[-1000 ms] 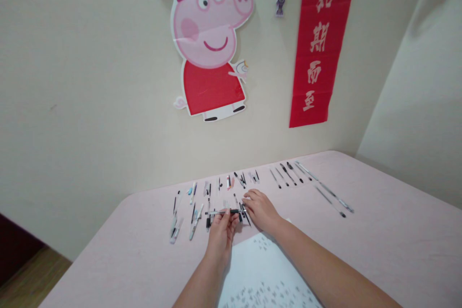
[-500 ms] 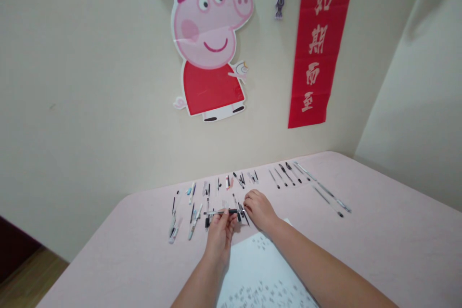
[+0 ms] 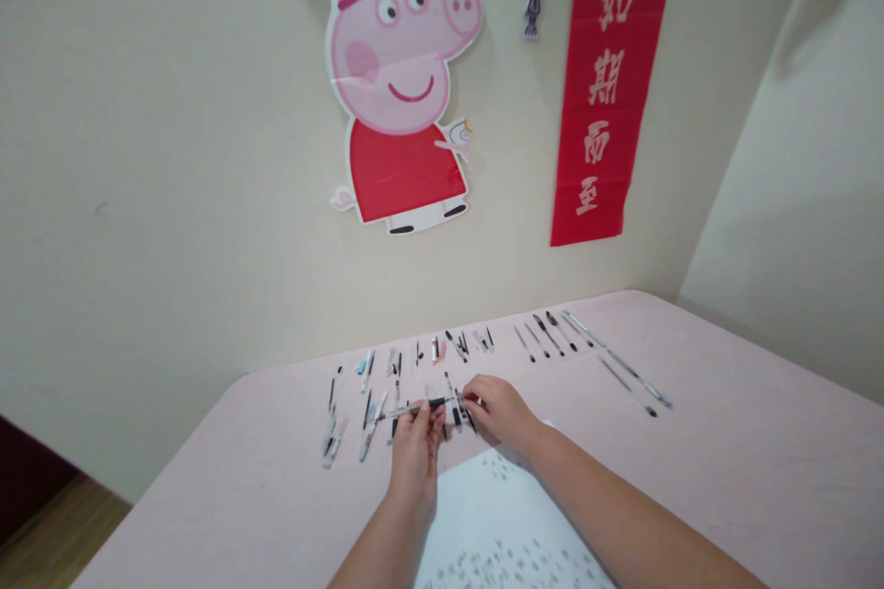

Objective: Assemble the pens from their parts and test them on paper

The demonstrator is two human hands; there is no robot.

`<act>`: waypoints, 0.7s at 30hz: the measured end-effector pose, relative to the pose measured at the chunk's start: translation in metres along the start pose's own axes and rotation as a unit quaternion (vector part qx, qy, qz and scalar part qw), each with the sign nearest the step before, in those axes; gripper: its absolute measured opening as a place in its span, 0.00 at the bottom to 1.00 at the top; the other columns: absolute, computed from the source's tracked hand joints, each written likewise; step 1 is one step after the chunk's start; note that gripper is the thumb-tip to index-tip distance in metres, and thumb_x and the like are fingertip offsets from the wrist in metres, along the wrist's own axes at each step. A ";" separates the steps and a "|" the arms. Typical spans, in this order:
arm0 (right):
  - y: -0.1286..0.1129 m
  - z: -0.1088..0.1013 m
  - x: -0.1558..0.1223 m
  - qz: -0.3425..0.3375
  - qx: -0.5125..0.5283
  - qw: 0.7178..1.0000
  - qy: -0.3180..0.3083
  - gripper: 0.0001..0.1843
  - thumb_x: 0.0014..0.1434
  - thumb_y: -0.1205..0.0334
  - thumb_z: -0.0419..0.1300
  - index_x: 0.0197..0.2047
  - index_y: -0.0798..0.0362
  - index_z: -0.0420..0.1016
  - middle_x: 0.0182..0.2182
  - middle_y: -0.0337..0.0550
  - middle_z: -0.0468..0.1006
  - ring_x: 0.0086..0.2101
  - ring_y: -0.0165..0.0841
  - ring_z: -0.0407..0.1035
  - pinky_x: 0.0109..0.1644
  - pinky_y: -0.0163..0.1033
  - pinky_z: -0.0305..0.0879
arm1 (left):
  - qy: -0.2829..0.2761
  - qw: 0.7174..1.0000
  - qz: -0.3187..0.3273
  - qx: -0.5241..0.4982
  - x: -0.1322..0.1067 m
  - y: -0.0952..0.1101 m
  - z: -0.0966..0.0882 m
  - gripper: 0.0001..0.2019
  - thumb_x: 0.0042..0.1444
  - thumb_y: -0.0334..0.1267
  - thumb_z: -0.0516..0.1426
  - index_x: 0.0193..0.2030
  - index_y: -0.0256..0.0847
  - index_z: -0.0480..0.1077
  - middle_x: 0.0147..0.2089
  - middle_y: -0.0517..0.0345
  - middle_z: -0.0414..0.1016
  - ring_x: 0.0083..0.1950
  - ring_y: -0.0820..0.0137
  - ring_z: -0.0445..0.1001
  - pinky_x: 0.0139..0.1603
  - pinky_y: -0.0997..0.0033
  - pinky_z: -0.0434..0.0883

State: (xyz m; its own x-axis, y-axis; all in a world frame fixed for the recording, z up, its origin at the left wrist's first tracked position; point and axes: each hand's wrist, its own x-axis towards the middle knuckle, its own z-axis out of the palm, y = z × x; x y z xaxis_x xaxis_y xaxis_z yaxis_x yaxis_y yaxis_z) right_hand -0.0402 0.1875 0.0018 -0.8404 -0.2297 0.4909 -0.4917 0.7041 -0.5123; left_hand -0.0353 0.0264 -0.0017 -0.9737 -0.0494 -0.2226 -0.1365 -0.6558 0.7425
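My left hand [image 3: 415, 456] holds a pen [image 3: 406, 409] with a clear barrel and a black grip between thumb and fingers, lying nearly level with its front end to the right. My right hand [image 3: 503, 409] is at that front end, thumb and fingertips pinched together. Whatever they pinch is too small to make out. Beneath and around the hands lie several pen parts, among them a black-tipped piece [image 3: 456, 417] and a thin dark refill [image 3: 447, 381]. A white sheet with small handwritten marks [image 3: 507, 525] lies under my forearms.
On the pink table [image 3: 227, 497], loose pen parts are grouped in rows, including a pale pen barrel [image 3: 373, 431] at left. Several whole pens [image 3: 544, 331] lie at the back right, along with a long silver-grey pen [image 3: 649, 386]. A wall [image 3: 207, 248] stands behind the table.
My right hand has shifted slightly left, its fingertips coming to the pen's front end. The pen in my left hand has tilted, its right end now a little higher.
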 end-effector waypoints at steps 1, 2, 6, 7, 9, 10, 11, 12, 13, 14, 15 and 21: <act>0.000 0.001 0.000 0.010 0.026 1.000 0.004 0.03 0.56 0.70 0.59 0.33 0.54 0.73 0.30 0.41 0.75 0.32 0.32 0.68 0.38 0.35 0.61 | 0.001 1.000 0.001 -0.001 0.000 0.000 0.000 0.04 0.56 0.26 0.58 0.31 0.36 0.68 0.28 0.53 0.78 0.29 0.75 0.78 0.32 0.80 0.74; 0.000 0.003 0.000 0.022 0.050 0.998 0.009 0.04 0.55 0.71 0.59 0.33 0.54 0.73 0.30 0.41 0.75 0.32 0.31 0.68 0.38 0.35 0.61 | 0.003 1.000 0.001 -0.002 0.001 -0.001 0.000 0.04 0.56 0.26 0.58 0.31 0.36 0.68 0.28 0.53 0.78 0.29 0.75 0.78 0.32 0.81 0.74; 0.004 0.010 0.000 0.048 0.097 0.994 0.029 0.06 0.54 0.73 0.58 0.34 0.54 0.74 0.30 0.41 0.75 0.33 0.31 0.68 0.39 0.35 0.62 | 0.008 1.000 0.000 -0.001 0.001 -0.001 0.000 0.05 0.57 0.26 0.56 0.31 0.35 0.68 0.28 0.53 0.78 0.29 0.76 0.77 0.32 0.81 0.74; 0.004 0.010 0.000 0.050 0.100 0.993 0.033 0.07 0.54 0.73 0.58 0.34 0.54 0.74 0.31 0.41 0.75 0.33 0.31 0.68 0.40 0.35 0.62 | 0.008 1.000 -0.001 0.000 0.001 -0.001 0.001 0.05 0.58 0.25 0.55 0.31 0.35 0.68 0.28 0.53 0.78 0.28 0.76 0.77 0.32 0.81 0.74; 0.004 0.010 0.000 0.052 0.102 0.993 0.037 0.07 0.53 0.74 0.58 0.34 0.54 0.74 0.30 0.41 0.75 0.33 0.31 0.68 0.40 0.35 0.63 | 0.008 1.000 -0.001 0.002 0.000 0.000 0.002 0.06 0.58 0.25 0.55 0.31 0.35 0.69 0.28 0.53 0.78 0.29 0.76 0.77 0.32 0.81 0.74; 0.004 0.010 0.000 0.053 0.102 0.993 0.037 0.08 0.53 0.74 0.58 0.34 0.54 0.74 0.30 0.41 0.75 0.33 0.31 0.68 0.40 0.36 0.63 | 0.010 1.000 -0.001 0.003 0.000 0.000 0.002 0.06 0.58 0.25 0.54 0.31 0.35 0.69 0.28 0.54 0.78 0.28 0.76 0.77 0.32 0.82 0.74; 0.003 0.010 0.001 0.055 0.103 0.992 0.036 0.08 0.52 0.74 0.58 0.34 0.54 0.74 0.30 0.41 0.75 0.33 0.31 0.68 0.40 0.36 0.63 | 0.012 1.000 -0.001 0.004 0.000 0.000 0.002 0.06 0.58 0.25 0.54 0.31 0.35 0.68 0.28 0.54 0.78 0.28 0.77 0.77 0.31 0.82 0.74; 0.002 0.009 0.001 0.057 0.103 0.992 0.034 0.08 0.52 0.74 0.58 0.34 0.54 0.74 0.30 0.41 0.75 0.33 0.31 0.68 0.40 0.36 0.63 | 0.014 1.000 -0.001 0.005 -0.001 0.000 0.003 0.06 0.58 0.25 0.54 0.31 0.35 0.68 0.28 0.54 0.77 0.28 0.77 0.77 0.31 0.82 0.74; 0.002 0.009 0.001 0.057 0.104 0.992 0.033 0.08 0.52 0.74 0.58 0.34 0.54 0.74 0.30 0.41 0.75 0.33 0.31 0.68 0.40 0.36 0.63 | 0.015 1.000 -0.001 0.005 -0.001 0.000 0.003 0.06 0.58 0.24 0.55 0.31 0.35 0.69 0.28 0.55 0.77 0.28 0.77 0.77 0.31 0.82 0.74; 0.001 0.008 0.001 0.056 0.105 0.992 0.032 0.08 0.52 0.75 0.58 0.33 0.54 0.74 0.30 0.41 0.75 0.33 0.31 0.68 0.40 0.36 0.63 | 0.016 1.000 -0.002 0.006 -0.001 0.000 0.003 0.06 0.58 0.24 0.55 0.31 0.35 0.69 0.27 0.55 0.77 0.28 0.77 0.77 0.31 0.82 0.74; 0.000 0.008 0.002 0.053 0.107 0.992 0.030 0.08 0.52 0.75 0.59 0.33 0.54 0.75 0.30 0.41 0.75 0.33 0.31 0.68 0.40 0.36 0.63 | 0.016 1.000 -0.002 0.005 -0.001 0.000 0.003 0.06 0.58 0.24 0.55 0.31 0.35 0.69 0.27 0.55 0.77 0.28 0.77 0.77 0.31 0.82 0.75; 0.000 0.008 0.002 0.034 0.124 0.991 0.029 0.07 0.52 0.74 0.59 0.33 0.54 0.75 0.30 0.42 0.75 0.32 0.31 0.68 0.39 0.36 0.64 | 0.010 1.000 -0.005 0.008 -0.002 0.000 0.004 0.05 0.56 0.24 0.57 0.31 0.35 0.69 0.27 0.56 0.77 0.28 0.76 0.77 0.31 0.82 0.75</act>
State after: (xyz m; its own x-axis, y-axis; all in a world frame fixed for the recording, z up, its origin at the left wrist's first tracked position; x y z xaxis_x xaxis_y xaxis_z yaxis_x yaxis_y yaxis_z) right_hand -0.0440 0.1815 -0.0026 -0.8619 -0.1433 0.4864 -0.4823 0.5277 -0.6992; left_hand -0.0346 0.0296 0.0016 -0.9684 -0.0578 -0.2425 -0.1493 -0.6447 0.7497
